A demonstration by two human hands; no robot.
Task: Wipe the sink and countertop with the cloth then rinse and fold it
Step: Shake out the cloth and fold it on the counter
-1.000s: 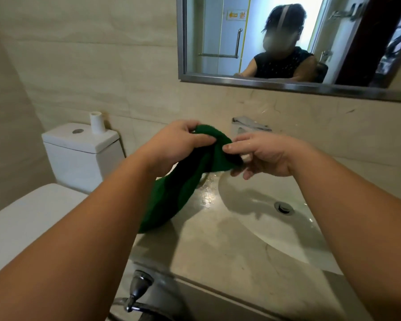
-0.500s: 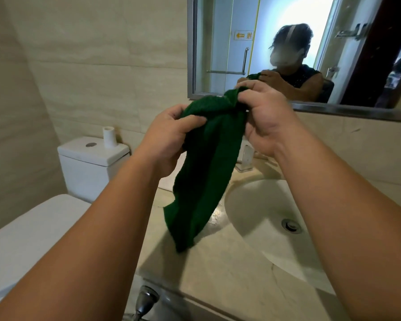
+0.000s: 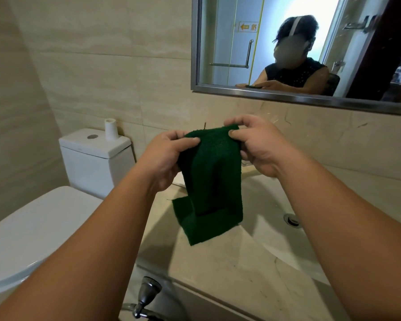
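Cloth: the green cloth hangs in the air, its top edge stretched level between both hands. The body falls in loose folds to an uneven bottom edge, lowest corner at 7 o'clock.
Left hand: the left hand pinches the top left corner, thumb on the near face.
Right hand: the right hand pinches the top right corner the same way.
Below the cloth: it hangs over the left rim of the sink, where the basin meets the countertop.
Drain: the drain sits at 4 o'clock from the cloth, apart from it.
Open room: bare counter lies at 6 o'clock, running to the front edge.
Left side: the toilet tank stands at 9 o'clock, with a paper roll on it.
Above: the mirror frame's lower edge runs at 12 o'clock, apart from the hands.
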